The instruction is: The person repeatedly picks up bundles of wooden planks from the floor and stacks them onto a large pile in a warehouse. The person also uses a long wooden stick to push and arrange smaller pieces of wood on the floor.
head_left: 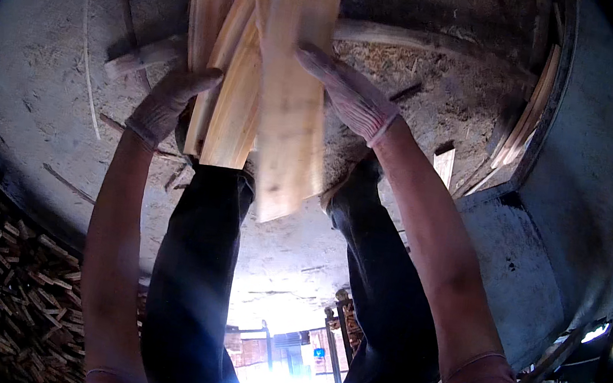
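Note:
Both my hands wear light knitted gloves. My left hand [169,104] is closed around the outer edge of several narrow planks [233,119], its thumb on top and its fingers hidden behind. On the other side, my right hand [351,94] grips the right edge of a wide pale wooden board [290,106]. That board is slightly blurred, overlaps the planks' right side and reaches lower, between my legs. The fingers under it are hidden.
A short wooden block [144,56] and thin sticks lie on the dusty floor [47,79] to the left. A big heap of cut wood pieces [29,304] fills the lower left. Long strips [531,115] lean along a curved edge at right.

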### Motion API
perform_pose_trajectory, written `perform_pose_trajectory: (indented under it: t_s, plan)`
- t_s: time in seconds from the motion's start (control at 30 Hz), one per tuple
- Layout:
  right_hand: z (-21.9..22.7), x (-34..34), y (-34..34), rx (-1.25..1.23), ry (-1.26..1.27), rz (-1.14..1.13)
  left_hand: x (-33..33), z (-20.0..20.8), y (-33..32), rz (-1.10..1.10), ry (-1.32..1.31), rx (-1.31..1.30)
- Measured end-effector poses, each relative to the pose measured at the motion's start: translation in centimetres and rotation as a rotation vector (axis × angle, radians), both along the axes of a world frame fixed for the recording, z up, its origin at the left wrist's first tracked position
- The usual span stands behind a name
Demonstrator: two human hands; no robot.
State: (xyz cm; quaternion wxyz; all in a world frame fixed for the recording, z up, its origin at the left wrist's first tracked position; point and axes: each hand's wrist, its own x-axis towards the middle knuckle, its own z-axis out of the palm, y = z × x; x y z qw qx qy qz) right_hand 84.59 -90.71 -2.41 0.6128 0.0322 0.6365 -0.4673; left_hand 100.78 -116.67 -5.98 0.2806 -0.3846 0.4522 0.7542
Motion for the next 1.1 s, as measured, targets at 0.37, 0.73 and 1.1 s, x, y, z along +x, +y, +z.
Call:
perform_pose_trajectory:
  t_s: [0.37, 0.73, 1.1]
  plan:
    - [5.5, 1.9, -1.3, -0.175, -0.274, -0.621, -1.6, 8.5, 4.6, 0.008, 0.091, -0.37]
    - [29.7, 7.6, 1.6, 0.212, -0.473, -0.625, 3.3, 37.2, 6.6, -0.104, -0.122, -0.464]
    - [54.9, 19.9, -1.9, -0.164, -0.557, -0.297, 22.3, 59.0, 12.0, -0.013, -0.116, -0.817]
